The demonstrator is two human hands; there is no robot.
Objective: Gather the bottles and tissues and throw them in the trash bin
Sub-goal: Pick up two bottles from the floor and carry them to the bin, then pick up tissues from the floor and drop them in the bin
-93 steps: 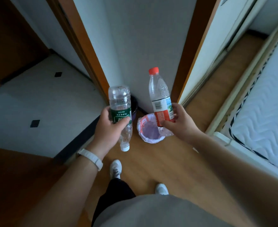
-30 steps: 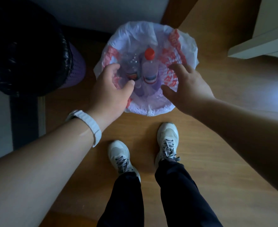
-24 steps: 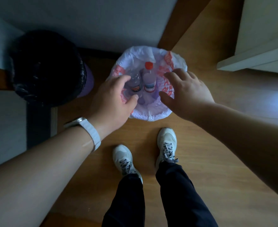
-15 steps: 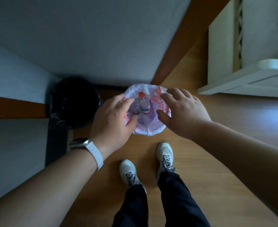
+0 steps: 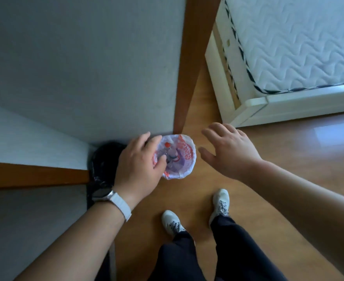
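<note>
A small trash bin lined with a white and red plastic bag stands on the wooden floor by the wall corner. Inside it stands a clear bottle with a red cap, and a second clear bottle beside it is partly hidden by my thumb. My left hand hovers over the bin's left rim, fingers apart, holding nothing. Off to the right of the bin, my right hand is spread wide and empty. No tissues are visible.
A second bin with a black bag sits left of the small one, mostly behind my left hand. A wooden door frame rises behind. A white bed frame with a mattress stands at the right. My shoes are below.
Earlier I held one bottle in each hand; both now sit in the bin. Over the last second my view has risen away from the bin and my right hand has drifted right.
</note>
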